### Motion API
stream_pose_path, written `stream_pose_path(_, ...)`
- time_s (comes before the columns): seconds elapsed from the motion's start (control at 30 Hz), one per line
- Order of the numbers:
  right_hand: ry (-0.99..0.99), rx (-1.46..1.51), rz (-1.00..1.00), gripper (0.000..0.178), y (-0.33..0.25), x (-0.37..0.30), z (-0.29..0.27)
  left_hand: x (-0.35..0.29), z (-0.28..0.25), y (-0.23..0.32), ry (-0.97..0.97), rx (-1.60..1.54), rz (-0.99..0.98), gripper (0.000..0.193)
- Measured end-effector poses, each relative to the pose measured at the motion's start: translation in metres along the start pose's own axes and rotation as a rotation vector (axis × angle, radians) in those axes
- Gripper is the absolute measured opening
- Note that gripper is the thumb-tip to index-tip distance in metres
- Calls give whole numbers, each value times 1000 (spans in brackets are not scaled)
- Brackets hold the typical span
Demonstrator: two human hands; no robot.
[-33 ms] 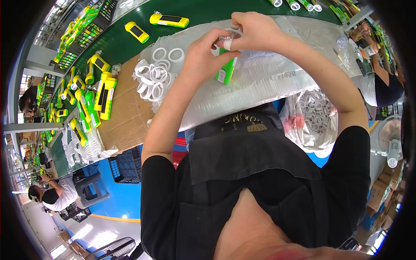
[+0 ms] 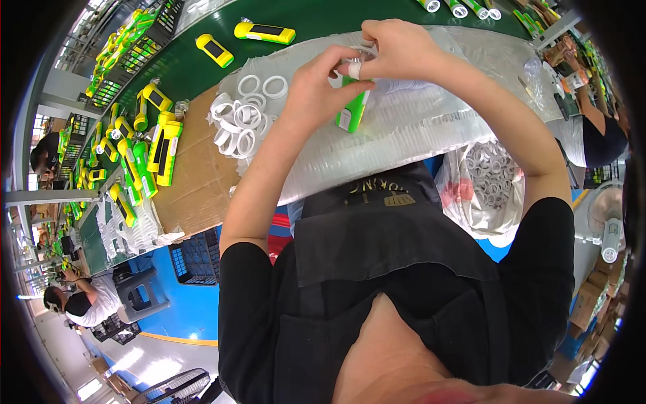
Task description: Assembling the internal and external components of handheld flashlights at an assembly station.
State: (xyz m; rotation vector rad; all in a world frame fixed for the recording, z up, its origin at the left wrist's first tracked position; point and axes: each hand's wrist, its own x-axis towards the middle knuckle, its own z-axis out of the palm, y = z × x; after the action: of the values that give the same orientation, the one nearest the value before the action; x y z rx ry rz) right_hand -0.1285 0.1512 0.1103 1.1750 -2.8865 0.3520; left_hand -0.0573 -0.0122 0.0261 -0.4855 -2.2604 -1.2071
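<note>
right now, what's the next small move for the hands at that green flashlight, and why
I'd probably press gently with the right hand while the left hand steadies the green flashlight: both hands meet around its upper end, and its lower end shows beneath. Go lightly, since the fingers partly hide that upper end.

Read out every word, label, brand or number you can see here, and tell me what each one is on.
Black apron: gold lettering, partly folded out of sight; I won't copy out its wording.
Held green flashlight: a pale label-like patch near its end, too small to read.
White bag: reddish patches, no readable wording.
Cardboard boxes at the far right: any print is too small to read.
</note>
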Motion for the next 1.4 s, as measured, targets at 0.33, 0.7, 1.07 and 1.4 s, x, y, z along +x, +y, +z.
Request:
stream_pose_path(0.33, 332, 753, -166, 63, 26, -6, 76, -11, -10, -8, 56, 21, -41, 45)
stream_pose_path(0.7, -251, 1660, -81, 30, -43, -49, 131, -16, -23, 25, -38, -880, -276, 32)
stream_pose_path(1.07, 355, 602, -611, 55, 64, 98, 97, 44, -16, -40, 140, 57, 225, 72)
stream_pose_path(1.4, 228, -358, -32, 70, 268, 175, 94, 103, -43, -194, -290, 625, -726, 68)
